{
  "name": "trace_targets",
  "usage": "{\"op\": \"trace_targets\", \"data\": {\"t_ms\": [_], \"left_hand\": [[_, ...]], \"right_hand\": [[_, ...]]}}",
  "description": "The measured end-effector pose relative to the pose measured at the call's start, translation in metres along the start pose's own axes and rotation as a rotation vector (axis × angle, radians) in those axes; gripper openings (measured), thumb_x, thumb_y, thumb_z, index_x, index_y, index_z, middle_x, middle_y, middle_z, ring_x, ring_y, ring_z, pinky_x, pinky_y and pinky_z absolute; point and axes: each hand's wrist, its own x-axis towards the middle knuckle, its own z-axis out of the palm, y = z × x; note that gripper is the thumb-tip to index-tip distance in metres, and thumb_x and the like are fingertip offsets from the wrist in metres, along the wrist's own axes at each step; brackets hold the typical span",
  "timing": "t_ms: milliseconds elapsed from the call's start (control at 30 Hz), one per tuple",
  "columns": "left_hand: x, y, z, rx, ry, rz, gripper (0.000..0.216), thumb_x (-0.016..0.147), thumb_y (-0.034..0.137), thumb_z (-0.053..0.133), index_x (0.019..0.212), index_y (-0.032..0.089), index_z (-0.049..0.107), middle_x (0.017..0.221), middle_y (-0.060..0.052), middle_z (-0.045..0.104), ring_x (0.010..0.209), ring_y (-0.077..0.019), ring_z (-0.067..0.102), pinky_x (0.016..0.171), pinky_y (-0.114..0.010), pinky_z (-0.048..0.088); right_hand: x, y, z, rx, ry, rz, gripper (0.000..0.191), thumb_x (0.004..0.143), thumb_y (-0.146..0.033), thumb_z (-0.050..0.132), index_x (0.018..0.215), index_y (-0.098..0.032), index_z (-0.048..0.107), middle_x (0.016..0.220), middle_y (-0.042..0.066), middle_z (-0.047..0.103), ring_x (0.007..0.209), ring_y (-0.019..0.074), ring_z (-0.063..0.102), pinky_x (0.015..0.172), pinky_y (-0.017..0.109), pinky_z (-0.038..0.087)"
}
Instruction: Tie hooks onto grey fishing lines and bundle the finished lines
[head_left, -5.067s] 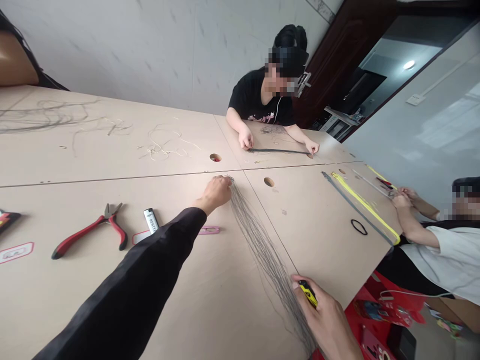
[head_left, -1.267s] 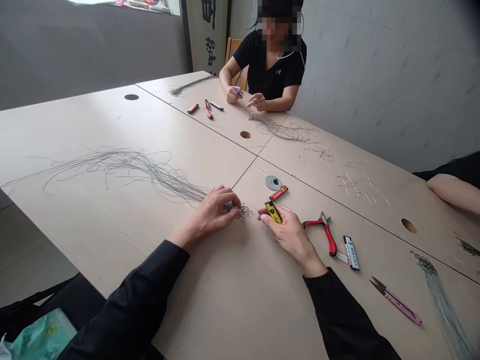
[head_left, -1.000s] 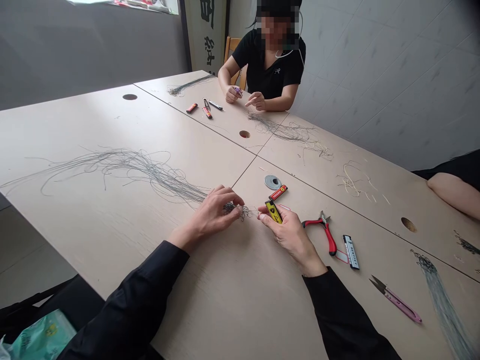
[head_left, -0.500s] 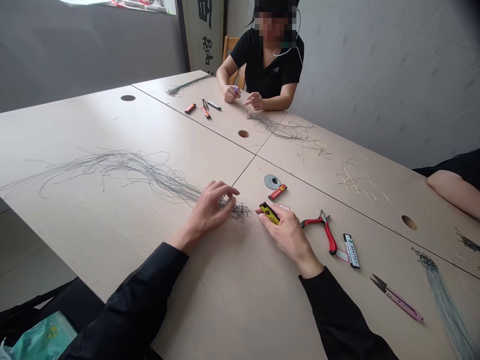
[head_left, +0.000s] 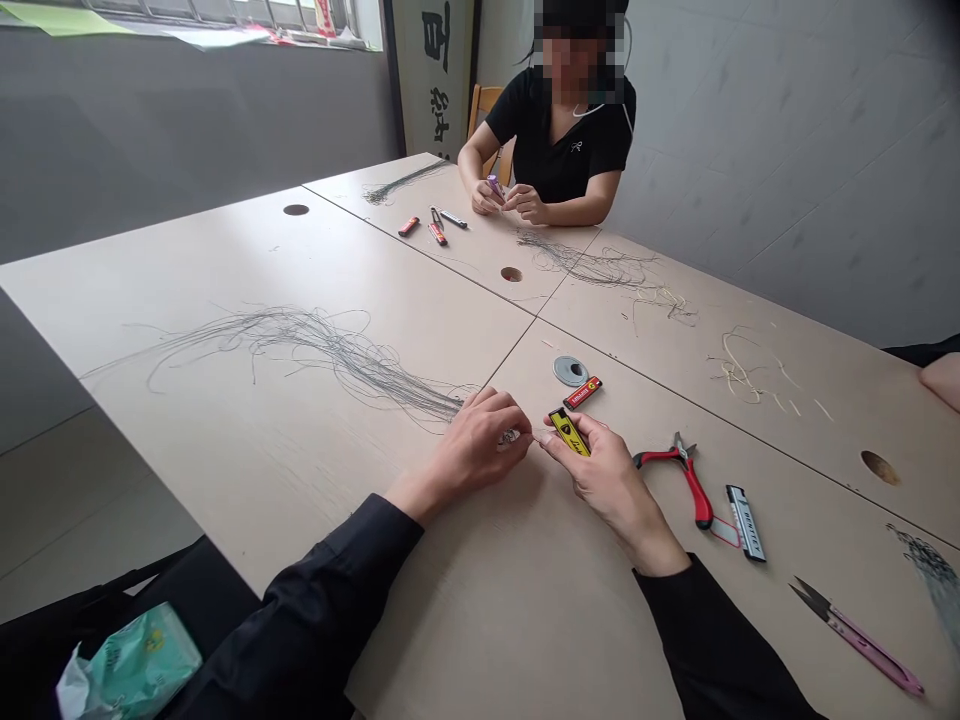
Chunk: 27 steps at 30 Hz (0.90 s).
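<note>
My left hand (head_left: 480, 442) is closed, its fingertips pinching the tangled end of a bundle of thin grey wires (head_left: 322, 350) that fans out to the left across the table (head_left: 465, 620). My right hand (head_left: 604, 475) is closed around a yellow lighter (head_left: 568, 432), its fingertips almost touching those of the left hand over the wire end. Both arms wear black sleeves.
Right of my hands lie a red lighter (head_left: 582, 393), a metal ring (head_left: 570, 370), red pliers (head_left: 684, 478), a silver lighter (head_left: 746, 508) and pink snips (head_left: 862, 635). A person in black (head_left: 562, 140) sits at the far end with wires and lighters. Another arm (head_left: 941, 378) shows at the right edge.
Five seconds ago I held a straight wire bundle stretched between both hands elsewhere. In the last second my left hand briefly spread its fingers, then pinched the wire end again; the view shifted slightly.
</note>
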Motion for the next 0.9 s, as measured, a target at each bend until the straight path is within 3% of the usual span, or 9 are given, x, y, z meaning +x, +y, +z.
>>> {"op": "trace_targets", "data": {"t_ms": [267, 467, 600, 900], "left_hand": [[-0.0003, -0.0025, -0.0044, -0.032, 0.075, -0.120, 0.011, 0.087, 0.014, 0.055, 0.091, 0.019, 0.064, 0.091, -0.004, 0.064, 0.088, -0.0189, 0.053, 0.081, -0.034, 0.044], [-0.0014, 0.0004, -0.0049, -0.041, -0.004, 0.033, 0.016, 0.086, 0.016, 0.057, 0.097, 0.022, 0.067, 0.100, -0.005, 0.063, 0.092, -0.0189, 0.053, 0.088, -0.035, 0.044], [-0.0015, 0.0012, -0.0045, -0.026, -0.025, 0.027, 0.026, 0.084, 0.013, 0.056, 0.105, 0.023, 0.068, 0.103, -0.005, 0.063, 0.094, -0.0197, 0.053, 0.089, -0.037, 0.043], [-0.0013, -0.0028, -0.0042, -0.003, -0.036, -0.019, 0.024, 0.087, 0.015, 0.051, 0.101, 0.022, 0.069, 0.098, -0.006, 0.065, 0.090, -0.0197, 0.053, 0.086, -0.037, 0.043]], "right_hand": [[-0.0003, 0.0083, -0.0016, -0.055, 0.087, 0.059, 0.039, 0.076, -0.042, 0.067, 0.106, -0.017, 0.063, 0.096, 0.007, 0.071, 0.090, 0.0228, 0.066, 0.083, 0.034, 0.048], [-0.0029, 0.0008, -0.0023, -0.014, 0.083, 0.064, 0.043, 0.074, -0.042, 0.071, 0.109, -0.016, 0.062, 0.094, 0.007, 0.072, 0.087, 0.0224, 0.067, 0.079, 0.033, 0.049], [-0.0017, -0.0002, -0.0014, -0.037, 0.063, 0.052, 0.040, 0.076, -0.040, 0.069, 0.109, -0.017, 0.062, 0.094, 0.006, 0.073, 0.085, 0.0212, 0.067, 0.078, 0.032, 0.049], [0.0039, 0.0015, 0.0036, -0.470, 0.119, -0.093, 0.025, 0.084, -0.025, 0.059, 0.108, -0.020, 0.063, 0.100, 0.010, 0.072, 0.089, 0.0240, 0.068, 0.073, 0.032, 0.050]]}}
